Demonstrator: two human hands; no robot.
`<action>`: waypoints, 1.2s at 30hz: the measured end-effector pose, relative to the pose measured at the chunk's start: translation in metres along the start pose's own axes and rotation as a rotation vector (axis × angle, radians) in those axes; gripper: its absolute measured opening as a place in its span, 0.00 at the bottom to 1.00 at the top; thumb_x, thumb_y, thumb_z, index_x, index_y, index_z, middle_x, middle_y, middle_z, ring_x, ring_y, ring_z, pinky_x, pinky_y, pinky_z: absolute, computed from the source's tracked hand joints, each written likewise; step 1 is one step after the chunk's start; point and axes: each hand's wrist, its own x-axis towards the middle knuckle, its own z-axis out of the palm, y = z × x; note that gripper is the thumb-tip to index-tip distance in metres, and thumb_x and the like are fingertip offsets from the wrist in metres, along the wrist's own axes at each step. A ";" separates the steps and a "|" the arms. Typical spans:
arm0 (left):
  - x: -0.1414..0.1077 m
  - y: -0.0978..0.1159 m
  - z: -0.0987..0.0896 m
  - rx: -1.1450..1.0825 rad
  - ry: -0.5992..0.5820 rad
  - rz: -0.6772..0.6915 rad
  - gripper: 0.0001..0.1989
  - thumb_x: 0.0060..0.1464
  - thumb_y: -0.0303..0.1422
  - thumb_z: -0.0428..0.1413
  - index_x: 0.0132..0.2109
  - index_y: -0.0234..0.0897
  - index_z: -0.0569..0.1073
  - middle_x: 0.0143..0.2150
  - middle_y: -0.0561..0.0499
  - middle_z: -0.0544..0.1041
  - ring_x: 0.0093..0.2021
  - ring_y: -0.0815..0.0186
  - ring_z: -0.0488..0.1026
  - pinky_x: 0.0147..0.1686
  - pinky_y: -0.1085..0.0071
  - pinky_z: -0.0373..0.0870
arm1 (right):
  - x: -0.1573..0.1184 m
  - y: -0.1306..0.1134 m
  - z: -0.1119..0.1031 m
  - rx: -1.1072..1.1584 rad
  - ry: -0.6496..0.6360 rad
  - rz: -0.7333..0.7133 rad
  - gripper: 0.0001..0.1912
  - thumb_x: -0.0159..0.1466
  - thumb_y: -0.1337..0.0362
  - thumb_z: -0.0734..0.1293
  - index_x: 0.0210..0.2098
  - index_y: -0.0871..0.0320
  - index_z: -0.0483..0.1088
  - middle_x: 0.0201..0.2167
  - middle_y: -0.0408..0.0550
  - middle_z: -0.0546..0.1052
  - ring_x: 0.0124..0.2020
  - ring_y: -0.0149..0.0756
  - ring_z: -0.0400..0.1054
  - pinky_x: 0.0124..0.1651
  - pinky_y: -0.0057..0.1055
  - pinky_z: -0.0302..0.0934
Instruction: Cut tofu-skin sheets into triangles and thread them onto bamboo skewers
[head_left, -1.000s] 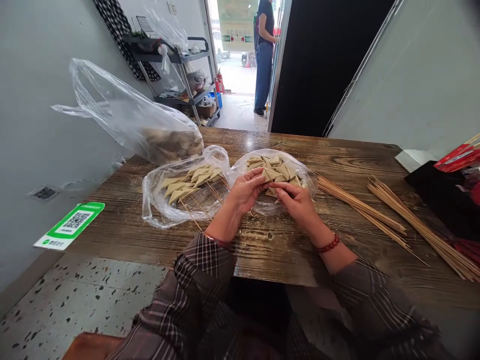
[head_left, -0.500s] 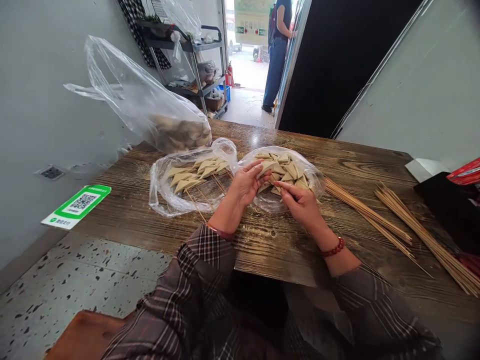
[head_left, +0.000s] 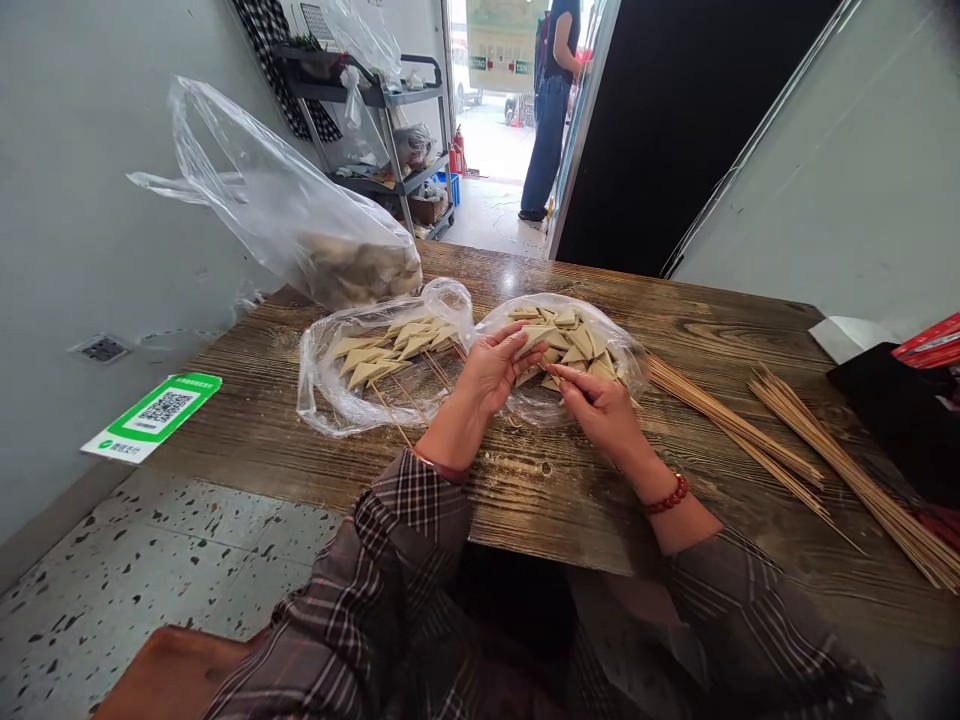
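My left hand point(head_left: 491, 375) is closed on a flat tan triangular piece point(head_left: 534, 338) that looks like tofu. Close by on the right, my right hand point(head_left: 600, 408) pinches a thin bamboo skewer point(head_left: 551, 370), its tip at the left fingers; whether it has pierced the piece is hidden. Behind both hands, an open clear plastic bag point(head_left: 636, 362) holds a pile of loose tan triangles point(head_left: 577, 345). Left of my left hand, several triangles on skewers point(head_left: 375, 368) lie on another clear bag point(head_left: 315, 400), their sticks pointing toward me.
Two bundles of bamboo skewers point(head_left: 735, 420) lie at the right, near a black box point(head_left: 877, 395). A knotted plastic bag point(head_left: 300, 215) with brownish contents stands at the back left. A QR-code card point(head_left: 161, 410) is at the left edge. Beyond are a cart point(head_left: 397, 100) and a person point(head_left: 551, 110) in the doorway.
Both hands stay almost in place, still holding the triangular piece and the skewer. In the doorway, the person's legs have shifted slightly left.
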 end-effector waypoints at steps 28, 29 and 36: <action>-0.002 -0.012 0.001 0.162 -0.100 0.109 0.14 0.49 0.24 0.66 0.44 0.30 0.75 0.34 0.48 0.81 0.31 0.67 0.80 0.36 0.71 0.77 | 0.003 0.006 0.000 -0.006 0.051 -0.019 0.19 0.65 0.61 0.63 0.50 0.57 0.80 0.23 0.48 0.76 0.29 0.40 0.72 0.33 0.37 0.66; -0.002 -0.013 0.001 0.173 -0.102 0.113 0.15 0.49 0.25 0.66 0.44 0.30 0.75 0.34 0.48 0.81 0.31 0.67 0.80 0.36 0.71 0.77 | 0.003 0.006 0.001 -0.004 0.054 -0.018 0.19 0.65 0.61 0.63 0.50 0.57 0.80 0.23 0.48 0.76 0.29 0.41 0.72 0.33 0.37 0.66; -0.003 -0.014 0.000 0.199 -0.134 0.127 0.20 0.49 0.28 0.66 0.50 0.33 0.75 0.36 0.48 0.81 0.31 0.67 0.79 0.36 0.71 0.76 | 0.002 0.006 0.001 0.015 0.072 -0.016 0.19 0.66 0.58 0.63 0.50 0.58 0.79 0.21 0.47 0.74 0.26 0.39 0.70 0.31 0.36 0.65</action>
